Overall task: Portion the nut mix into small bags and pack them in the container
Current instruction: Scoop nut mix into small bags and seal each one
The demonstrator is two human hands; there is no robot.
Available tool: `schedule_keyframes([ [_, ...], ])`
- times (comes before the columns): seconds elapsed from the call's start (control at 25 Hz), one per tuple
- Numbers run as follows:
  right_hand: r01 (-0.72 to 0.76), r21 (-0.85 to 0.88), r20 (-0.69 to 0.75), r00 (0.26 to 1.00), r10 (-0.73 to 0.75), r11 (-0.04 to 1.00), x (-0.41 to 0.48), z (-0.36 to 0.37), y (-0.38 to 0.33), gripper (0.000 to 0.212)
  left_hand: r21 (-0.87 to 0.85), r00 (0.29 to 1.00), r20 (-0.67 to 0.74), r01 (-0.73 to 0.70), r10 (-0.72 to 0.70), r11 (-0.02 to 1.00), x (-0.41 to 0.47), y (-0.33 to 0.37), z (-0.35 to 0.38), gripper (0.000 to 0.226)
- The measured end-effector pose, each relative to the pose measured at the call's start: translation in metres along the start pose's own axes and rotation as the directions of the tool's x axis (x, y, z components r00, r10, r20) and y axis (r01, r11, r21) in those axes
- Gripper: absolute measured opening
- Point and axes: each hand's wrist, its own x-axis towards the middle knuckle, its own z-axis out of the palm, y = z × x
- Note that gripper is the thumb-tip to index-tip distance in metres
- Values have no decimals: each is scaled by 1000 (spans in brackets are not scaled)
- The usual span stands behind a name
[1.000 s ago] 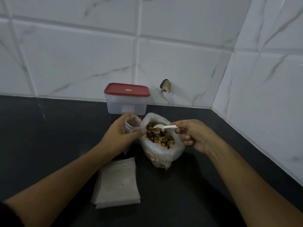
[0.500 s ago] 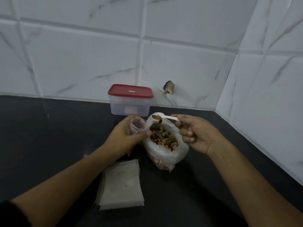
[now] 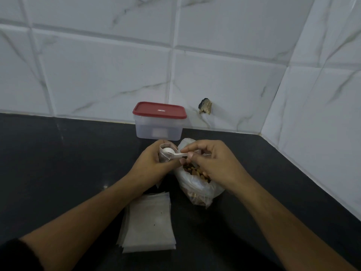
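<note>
Head view, and I'm mid-portion: the left hand (image 3: pixel 150 165) grips a small bag (image 3: pixel 163 156) just in front of the container (image 3: pixel 159 132), fingers and thumb curled round it, its mouth held open upward. The right hand (image 3: pixel 211 163) pinches the handle of a white spoon (image 3: pixel 175 155), and the spoon's bowl sits at the small bag's mouth. I judge this to be a scoop being tipped in. How much is inside I cannot tell.

The big bag (image 3: pixel 197 187) of nut mix (image 3: pixel 192 170) slumps open in front of the container and a little to its right, partly under the right hand. The next move, I reckon, is another scoop from that bag — and the small bag must stay upright or nuts spill on the counter (image 3: pixel 68 163).

The container stands at the wall with its red lid (image 3: pixel 159 110) on, so that has to come off before any packing. A stack of empty bags (image 3: pixel 149 223) lies well in front of the container. A dark stub (image 3: pixel 205 106) juts from the wall to the container's right, out of the way.
</note>
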Motion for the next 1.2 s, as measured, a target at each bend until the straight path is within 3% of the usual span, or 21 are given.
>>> schedule_keyframes([
  [0.12,119,-204,-28,991,-127,972,-1,0,2,22,4,1000,-6,-18,18,1000,0,-1,1,30],
  [0.32,161,-214,2,986,-164,964,-1,-4,4,20,12,1000,-9,-25,25,1000,0,-3,1,30],
  [0.44,121,-39,-54,991,-123,992,1,-9,3,19,-32,1000,-2,1,-1,1000,0,-3,0,40],
  [0.6,-58,274,-54,996,76,960,-1,-14,0,16,-63,999,22,24,-23,998,0,-5,-1,52],
  [0.76,-205,444,-47,967,252,872,5,-29,6,16,-19,1000,0,23,-23,1000,1,-6,-2,36],
  [0.88,-209,213,-66,971,228,954,6,-49,14,16,9,999,-14,32,-32,999,1,-5,-2,30],
  [1.0,-146,-11,19,989,146,989,5,-58,20,16,19,1000,-15,23,-23,1000,0,-4,-2,27],
  [1.12,-30,-227,140,988,63,973,7,-46,26,21,47,999,-34,17,-15,999,-1,-3,-2,26],
  [1.2,52,-408,136,991,4,911,10,-39,31,23,51,1000,-29,12,-10,999,-1,-2,-3,26],
])
